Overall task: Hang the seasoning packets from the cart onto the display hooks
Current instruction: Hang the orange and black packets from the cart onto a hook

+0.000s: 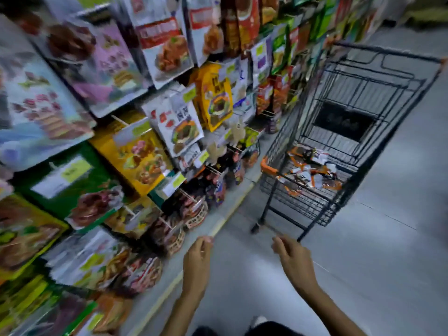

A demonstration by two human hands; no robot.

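A black wire shopping cart (286, 144) stands in the aisle to the right of the display. Several orange and white seasoning packets (312, 174) lie loose in its lower basket. My left hand (197, 260) and my right hand (294, 260) hang low in front of me over the floor, short of the cart, fingers loosely curled and holding nothing. The display hooks (191, 197) on the left carry rows of hanging packets. The frame is blurred by motion.
The display rack (135, 151) fills the left side, packed with colourful packets from top to floor. A yellow strip (228, 214) runs along its base. Grey floor (363, 263) stretches to the right of the cart. A shoe (259, 320) shows at the bottom edge.
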